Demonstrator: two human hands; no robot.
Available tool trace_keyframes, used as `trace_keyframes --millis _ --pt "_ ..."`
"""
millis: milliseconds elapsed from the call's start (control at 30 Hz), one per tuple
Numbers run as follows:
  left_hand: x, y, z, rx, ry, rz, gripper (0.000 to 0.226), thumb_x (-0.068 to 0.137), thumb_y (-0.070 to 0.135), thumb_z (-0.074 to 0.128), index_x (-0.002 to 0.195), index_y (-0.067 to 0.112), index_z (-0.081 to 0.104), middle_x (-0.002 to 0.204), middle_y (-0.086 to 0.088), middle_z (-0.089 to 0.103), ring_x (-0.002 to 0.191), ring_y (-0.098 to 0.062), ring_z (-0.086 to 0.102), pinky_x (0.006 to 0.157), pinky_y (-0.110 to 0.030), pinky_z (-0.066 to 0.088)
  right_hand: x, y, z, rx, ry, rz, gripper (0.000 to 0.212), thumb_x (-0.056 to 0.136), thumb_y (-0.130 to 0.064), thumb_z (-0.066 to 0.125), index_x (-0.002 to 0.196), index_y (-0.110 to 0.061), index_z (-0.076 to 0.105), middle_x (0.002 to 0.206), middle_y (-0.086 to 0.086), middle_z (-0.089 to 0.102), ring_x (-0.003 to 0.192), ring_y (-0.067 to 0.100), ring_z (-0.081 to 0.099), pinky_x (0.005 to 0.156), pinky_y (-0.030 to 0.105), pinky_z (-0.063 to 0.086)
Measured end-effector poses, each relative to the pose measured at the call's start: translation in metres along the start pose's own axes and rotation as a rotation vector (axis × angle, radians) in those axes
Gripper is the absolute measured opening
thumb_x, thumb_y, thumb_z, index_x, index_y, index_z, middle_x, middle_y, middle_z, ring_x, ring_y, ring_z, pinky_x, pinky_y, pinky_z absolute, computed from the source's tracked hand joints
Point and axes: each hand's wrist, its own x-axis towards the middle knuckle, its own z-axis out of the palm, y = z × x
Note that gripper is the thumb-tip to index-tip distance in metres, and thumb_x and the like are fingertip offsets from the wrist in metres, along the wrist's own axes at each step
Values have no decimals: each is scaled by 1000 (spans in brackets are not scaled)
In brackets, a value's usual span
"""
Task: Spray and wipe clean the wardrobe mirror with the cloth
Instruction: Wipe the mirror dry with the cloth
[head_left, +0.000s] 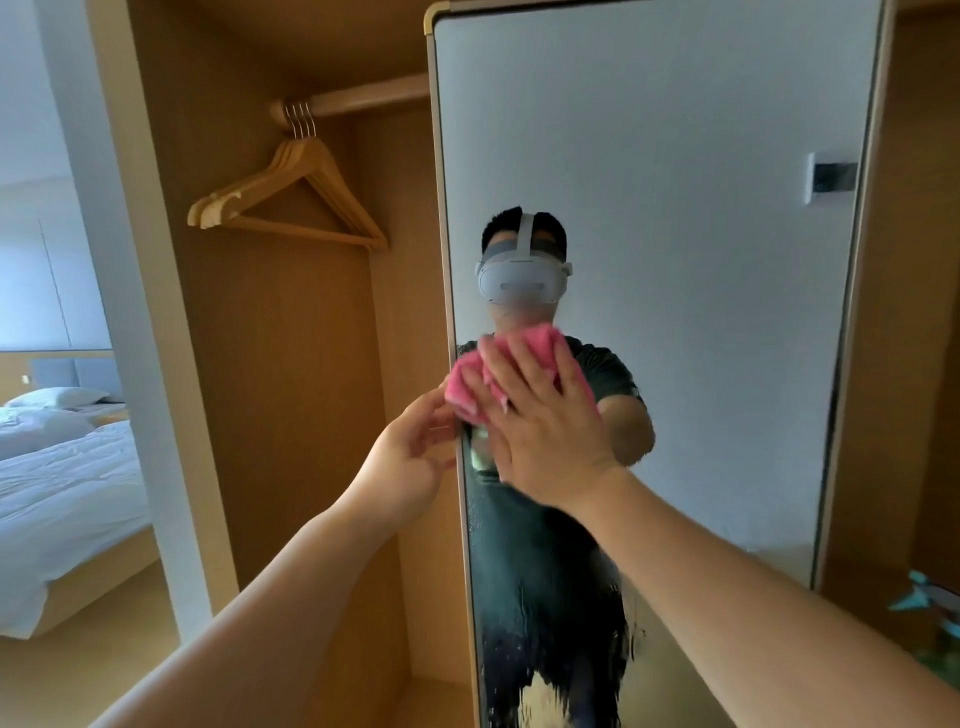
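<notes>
You face a tall wardrobe mirror (675, 156) in a thin gold-coloured frame (441, 208). To its left an open wooden compartment (291, 364) has a rail (363, 96) with a bunch of wooden hangers (301, 197). Further left, a doorway shows a bed (67, 493) with white linen.

The upper glass reflects a plain pale wall. The lower part is covered in wet runs and streaks (550, 649).

The pink cloth (465, 387) is bunched and fluffy. It lies flat against the glass close to the mirror's left edge, at about mid-height.

Your right hand (545, 431) presses the cloth to the glass with its palm, fingers straight and spread. Your left hand (410, 452) is at the frame's left edge with its fingers loosely bent. It is blurred, so I cannot tell whether it grips the edge.

The reflected headset (522, 280) bears a faint mark, too small to read.
</notes>
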Motion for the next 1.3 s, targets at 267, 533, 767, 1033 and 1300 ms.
trace_keyframes --millis 267,533,767,1033,1300 --pt "-2 -2 0 -46 17 -33 93 72 -35 41 145 22 40 121 -8 63 115 -20 60 91 -43 54 58 30 -25 -7 116 28 61 91 -33 44 149 -15 36 156 17 30 145 41 20 117 62 8" --pt "1 -3 -2 -69 -2 -12 85 71 -35 41 126 29 56 111 -3 68 105 -18 65 74 -27 56 10 14 -9 -60 41 -103 66 97 -46 28 155 -15 19 161 17 15 148 40 4 117 61 -6" --pt "5 -10 -3 -48 0 10 91 70 -35 40 132 31 52 107 2 69 103 -18 66 71 -25 56 -11 26 -6 -22 61 -117 62 99 -41 39 154 -18 25 161 12 17 149 37 10 118 60 8" --pt "2 -12 0 36 35 29 100 72 -31 40 121 55 48 107 8 69 105 -11 65 73 -20 55 -12 48 -11 10 111 -18 59 97 -35 45 152 -19 31 159 12 25 148 35 16 119 58 10" --pt "-2 -8 3 86 69 48 91 77 -29 44 127 47 43 104 7 67 101 -6 65 72 -17 54 -56 42 5 34 92 116 60 99 -39 38 154 -17 24 160 15 16 149 36 6 118 61 11"
